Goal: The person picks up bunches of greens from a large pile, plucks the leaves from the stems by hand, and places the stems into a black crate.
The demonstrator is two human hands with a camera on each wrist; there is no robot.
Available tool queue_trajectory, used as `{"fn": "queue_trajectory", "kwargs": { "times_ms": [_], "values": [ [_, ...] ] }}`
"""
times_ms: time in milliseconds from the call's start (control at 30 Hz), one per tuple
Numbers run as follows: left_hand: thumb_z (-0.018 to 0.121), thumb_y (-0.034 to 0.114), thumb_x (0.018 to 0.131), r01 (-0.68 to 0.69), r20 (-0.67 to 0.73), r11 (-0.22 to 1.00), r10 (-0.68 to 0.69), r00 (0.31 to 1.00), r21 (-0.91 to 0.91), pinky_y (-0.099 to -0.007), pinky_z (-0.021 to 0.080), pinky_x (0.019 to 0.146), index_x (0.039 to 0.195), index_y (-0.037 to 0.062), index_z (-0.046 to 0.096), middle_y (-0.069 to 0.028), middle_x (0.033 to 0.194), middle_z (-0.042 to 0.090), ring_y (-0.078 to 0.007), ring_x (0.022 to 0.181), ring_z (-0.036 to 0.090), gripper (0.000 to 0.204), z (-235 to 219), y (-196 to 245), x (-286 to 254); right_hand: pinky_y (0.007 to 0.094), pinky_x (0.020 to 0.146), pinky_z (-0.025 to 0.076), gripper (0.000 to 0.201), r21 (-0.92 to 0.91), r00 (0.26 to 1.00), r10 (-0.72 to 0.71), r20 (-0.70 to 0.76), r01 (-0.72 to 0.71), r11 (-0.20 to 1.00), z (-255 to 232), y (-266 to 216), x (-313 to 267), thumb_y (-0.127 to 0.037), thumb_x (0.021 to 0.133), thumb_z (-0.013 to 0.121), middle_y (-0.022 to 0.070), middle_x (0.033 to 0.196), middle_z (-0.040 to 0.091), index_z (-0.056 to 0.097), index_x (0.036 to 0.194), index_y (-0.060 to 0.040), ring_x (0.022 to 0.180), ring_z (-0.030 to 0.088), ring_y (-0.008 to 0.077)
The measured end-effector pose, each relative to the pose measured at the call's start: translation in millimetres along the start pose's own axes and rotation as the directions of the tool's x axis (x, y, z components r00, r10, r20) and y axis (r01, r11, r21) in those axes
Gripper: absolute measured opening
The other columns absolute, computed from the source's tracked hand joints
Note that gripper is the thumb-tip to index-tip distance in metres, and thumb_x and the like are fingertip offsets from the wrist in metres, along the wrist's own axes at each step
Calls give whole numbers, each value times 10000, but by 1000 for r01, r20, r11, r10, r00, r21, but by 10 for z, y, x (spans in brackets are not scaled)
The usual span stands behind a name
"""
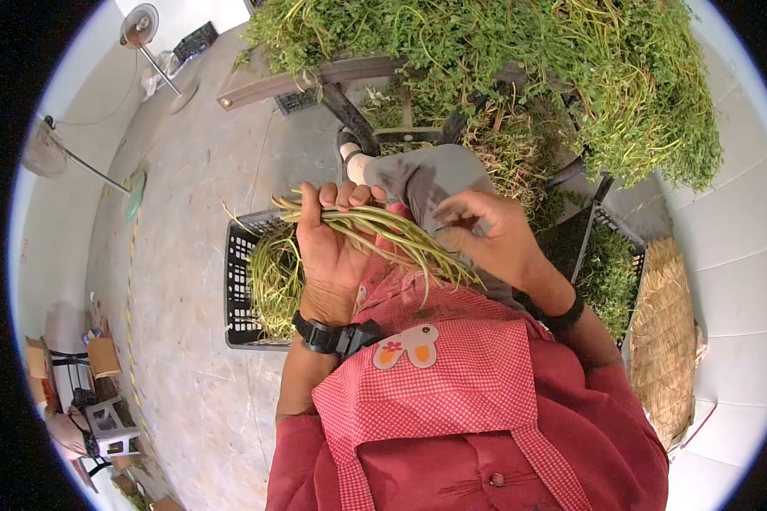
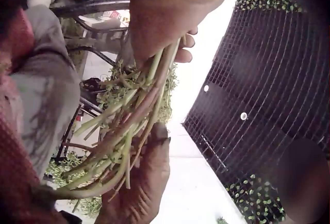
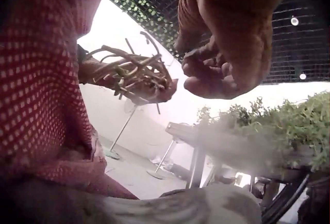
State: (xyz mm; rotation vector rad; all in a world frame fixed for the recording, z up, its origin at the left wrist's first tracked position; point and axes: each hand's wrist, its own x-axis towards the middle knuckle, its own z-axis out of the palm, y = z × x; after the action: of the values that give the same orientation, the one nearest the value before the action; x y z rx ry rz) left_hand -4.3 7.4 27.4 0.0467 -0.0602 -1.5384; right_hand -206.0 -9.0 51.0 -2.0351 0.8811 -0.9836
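In the head view the left hand grips a loose bundle of green stems, fingers curled over it and cut ends pointing right. The left wrist view shows the same stems hanging out of the left hand. Just right of the bundle is the right hand, raised, its fingers curled in toward the thumb. From the right wrist, the right hand shows bent fingers with nothing visible between them, apart from the bundle.
A black crate of stems stands on the floor at the left. Leafy greens cover a table in front, with its wooden edge facing the person. Another crate of greens and a straw mat are at the right.
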Motion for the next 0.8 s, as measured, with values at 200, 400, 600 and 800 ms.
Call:
{"fn": "queue_trajectory", "kwargs": {
  "times_ms": [200, 400, 600, 800],
  "values": [
    [384, 394, 949, 6, 11, 997, -7, 1000, 81, -414, 388, 888, 672, 81, 395, -23, 640, 375, -186, 675, 417, 418, 126, -93, -63, 313, 627, 481, 259, -240, 995, -96, 24, 99, 966, 182, -99, 41, -290, 750, 694, 54, 770, 574, 629, 887, -80, 728, 597, 209],
    [378, 389, 953, -3, -7, 996, 3, 1000, 89, -391, 386, 859, 676, 93, 367, -6, 640, 339, -163, 640, 371, 405, 135, -127, -64, 336, 621, 474, 233, -360, 990, -138, -37, 116, 926, 255, 35, 68, -285, 773, 663, 70, 776, 584, 622, 876, -80, 751, 598, 263],
    [385, 340, 958, 29, 24, 982, -25, 999, -185, -359, 397, 803, 643, 100, 369, 12, 582, 264, -136, 557, 294, 396, -51, 82, 14, 269, 582, 442, 174, 67, 964, 234, 124, -243, 968, 1, 131, -17, -165, 835, 567, 70, 704, 592, 592, 895, -4, 627, 539, 119],
    [398, 318, 953, -80, -32, 981, 75, 997, -176, -368, 397, 811, 663, 86, 397, -2, 599, 332, -142, 584, 346, 372, -73, 234, 14, 274, 577, 457, 235, -87, 681, 255, -686, -425, 901, -1257, 1134, -438, -153, 817, 631, 63, 748, 607, 598, 966, 26, 652, 563, 136]
  ]
}}
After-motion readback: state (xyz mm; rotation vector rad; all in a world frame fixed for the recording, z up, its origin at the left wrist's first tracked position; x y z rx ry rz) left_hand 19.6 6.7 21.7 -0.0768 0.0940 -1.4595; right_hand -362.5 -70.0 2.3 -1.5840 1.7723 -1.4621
